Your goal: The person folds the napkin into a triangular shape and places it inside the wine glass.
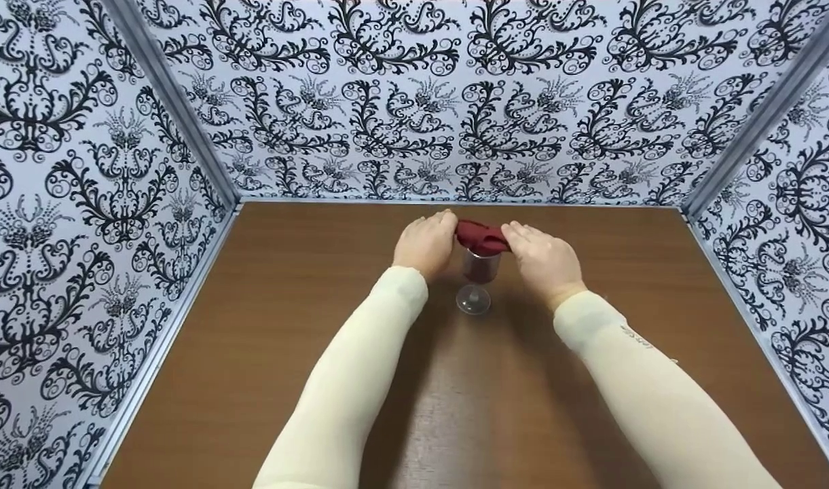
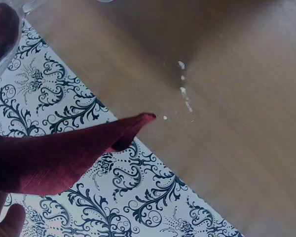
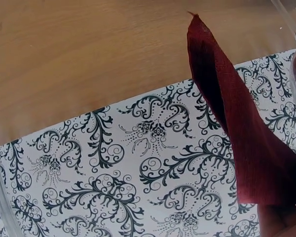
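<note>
Dark red cloth [image 1: 481, 236] is bunched at the mouth of a clear stemmed glass [image 1: 481, 266], and some of it shows inside the bowl. The glass stands upright, its round foot on the wooden table. From the left, my left hand [image 1: 426, 244] grips one side of the cloth; my right hand [image 1: 542, 259] pinches the opposite side. A pointed corner of the cloth [image 2: 74, 160] hangs free in the left wrist view, with fingertips [image 2: 12, 220] below it. Another folded corner of the cloth [image 3: 237, 123] droops in the right wrist view, above the right fingers [image 3: 281, 222].
The brown wooden table [image 1: 305, 326] is bounded by a patterned back wall [image 1: 414, 102] and side walls, with grey metal strips at the corners. Small white marks [image 2: 183, 91] lie on the tabletop in the left wrist view.
</note>
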Available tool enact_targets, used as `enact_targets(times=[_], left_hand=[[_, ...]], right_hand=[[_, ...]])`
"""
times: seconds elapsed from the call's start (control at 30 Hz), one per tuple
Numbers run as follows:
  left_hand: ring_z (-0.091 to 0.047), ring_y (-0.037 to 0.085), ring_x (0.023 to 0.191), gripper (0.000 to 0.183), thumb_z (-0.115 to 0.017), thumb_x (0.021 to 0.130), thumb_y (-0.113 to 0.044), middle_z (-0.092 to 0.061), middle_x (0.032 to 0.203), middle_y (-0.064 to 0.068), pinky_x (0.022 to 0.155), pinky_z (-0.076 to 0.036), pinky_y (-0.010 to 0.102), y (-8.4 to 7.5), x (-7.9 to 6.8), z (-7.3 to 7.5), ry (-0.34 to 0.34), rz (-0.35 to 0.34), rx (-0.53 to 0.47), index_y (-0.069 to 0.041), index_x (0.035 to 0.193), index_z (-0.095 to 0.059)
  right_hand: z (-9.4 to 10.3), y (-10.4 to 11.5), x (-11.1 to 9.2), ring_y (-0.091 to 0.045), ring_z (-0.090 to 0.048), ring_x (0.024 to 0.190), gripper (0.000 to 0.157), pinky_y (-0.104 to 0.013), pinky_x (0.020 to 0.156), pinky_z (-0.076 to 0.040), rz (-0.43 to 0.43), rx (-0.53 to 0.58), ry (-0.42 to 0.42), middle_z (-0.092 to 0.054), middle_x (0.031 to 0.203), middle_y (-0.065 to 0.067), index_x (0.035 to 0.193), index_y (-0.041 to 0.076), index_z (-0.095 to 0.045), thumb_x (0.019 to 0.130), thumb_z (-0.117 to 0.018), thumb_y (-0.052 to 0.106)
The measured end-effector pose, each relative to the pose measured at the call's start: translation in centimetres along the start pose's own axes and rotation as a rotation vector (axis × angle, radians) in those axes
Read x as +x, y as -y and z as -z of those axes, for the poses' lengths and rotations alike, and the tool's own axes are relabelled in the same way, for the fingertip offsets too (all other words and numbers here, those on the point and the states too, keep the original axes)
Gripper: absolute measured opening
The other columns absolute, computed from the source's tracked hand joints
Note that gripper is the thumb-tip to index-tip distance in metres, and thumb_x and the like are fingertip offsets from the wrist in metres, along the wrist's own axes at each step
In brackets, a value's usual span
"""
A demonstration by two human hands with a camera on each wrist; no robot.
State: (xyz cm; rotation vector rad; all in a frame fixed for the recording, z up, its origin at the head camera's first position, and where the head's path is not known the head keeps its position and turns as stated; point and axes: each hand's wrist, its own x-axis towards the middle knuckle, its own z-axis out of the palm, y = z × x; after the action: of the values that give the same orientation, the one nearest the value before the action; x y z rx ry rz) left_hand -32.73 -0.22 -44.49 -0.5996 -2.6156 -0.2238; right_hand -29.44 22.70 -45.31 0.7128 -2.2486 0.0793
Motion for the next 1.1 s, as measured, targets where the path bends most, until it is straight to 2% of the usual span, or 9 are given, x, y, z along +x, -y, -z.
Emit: enact_targets(times=[0.17, 0.3, 0.43, 0.63, 0.87, 1.0, 1.1], left_hand=[[-0.077, 0.034, 0.084, 0.015, -0.048, 0.106, -0.008, -0.079, 0.106, 0.012, 0.075, -0.061, 0.047, 0.1, -0.8, -0.6, 0.011, 0.039, -0.019, -0.005, 0.109, -0.062], [-0.076, 0.034, 0.081, 0.014, -0.047, 0.106, -0.007, -0.079, 0.104, 0.012, 0.072, -0.06, 0.048, 0.1, -1.4, -0.9, 0.028, 0.062, -0.021, -0.006, 0.109, -0.06], [-0.076, 0.033, 0.079, 0.014, -0.048, 0.106, -0.006, -0.08, 0.1, 0.012, 0.071, -0.061, 0.046, 0.0, -1.9, -1.2, 0.014, 0.058, 0.005, -0.007, 0.115, -0.059], [-0.079, 0.028, 0.089, 0.032, -0.05, 0.104, -0.007, -0.08, 0.115, 0.009, 0.077, -0.063, 0.041, 0.0, -2.7, -1.9, -0.04, 0.018, 0.089, -0.008, 0.133, -0.064], [-0.079, 0.025, 0.101, 0.037, -0.05, 0.102, -0.009, -0.078, 0.125, 0.007, 0.088, -0.063, 0.039, -0.2, -3.3, -2.3, -0.055, 0.033, 0.097, -0.007, 0.136, -0.066], [-0.077, 0.022, 0.108, 0.038, -0.05, 0.102, -0.009, -0.077, 0.128, 0.006, 0.093, -0.062, 0.04, -0.3, -3.4, -2.4, -0.066, 0.029, 0.132, -0.007, 0.136, -0.066], [-0.075, 0.021, 0.116, 0.04, -0.048, 0.103, -0.009, -0.075, 0.132, 0.006, 0.099, -0.06, 0.042, -0.3, -3.5, -2.4, -0.034, 0.039, 0.135, -0.007, 0.139, -0.064]], right_hand=[[-0.2, 0.2, -0.3, -0.034, -0.078, 0.106, 0.029, -0.044, 0.09, -0.063, -0.022, 0.011, 0.009, -0.078, 0.121, -0.018, 0.124, 0.001, -0.076, 0.097, -0.064, -0.001], [-0.3, 0.3, -0.5, -0.033, -0.077, 0.109, 0.031, -0.045, 0.089, -0.063, -0.046, 0.022, 0.03, -0.077, 0.122, -0.018, 0.126, 0.001, -0.075, 0.097, -0.064, -0.001], [-0.3, 0.4, -0.6, -0.032, -0.077, 0.109, 0.031, -0.044, 0.09, -0.063, -0.065, 0.022, 0.035, -0.077, 0.121, -0.018, 0.125, -0.001, -0.075, 0.096, -0.063, -0.003], [-0.7, 0.7, -0.8, -0.034, -0.078, 0.102, 0.024, -0.047, 0.079, -0.064, -0.11, 0.03, 0.043, -0.078, 0.119, -0.018, 0.12, -0.002, -0.073, 0.099, -0.064, 0.004], [-0.7, 0.9, -1.0, -0.041, -0.077, 0.09, 0.024, -0.054, 0.073, -0.062, -0.209, 0.071, 0.132, -0.078, 0.117, -0.021, 0.121, -0.003, -0.07, 0.102, -0.058, 0.007], [-0.8, 0.8, -1.3, -0.042, -0.077, 0.091, 0.028, -0.055, 0.074, -0.062, -0.248, 0.085, 0.18, -0.078, 0.115, -0.022, 0.126, -0.003, -0.069, 0.102, -0.06, 0.009], [-0.9, 0.7, -1.4, -0.042, -0.077, 0.093, 0.03, -0.055, 0.074, -0.062, -0.249, 0.083, 0.188, -0.078, 0.114, -0.022, 0.128, -0.002, -0.069, 0.102, -0.06, 0.009]])
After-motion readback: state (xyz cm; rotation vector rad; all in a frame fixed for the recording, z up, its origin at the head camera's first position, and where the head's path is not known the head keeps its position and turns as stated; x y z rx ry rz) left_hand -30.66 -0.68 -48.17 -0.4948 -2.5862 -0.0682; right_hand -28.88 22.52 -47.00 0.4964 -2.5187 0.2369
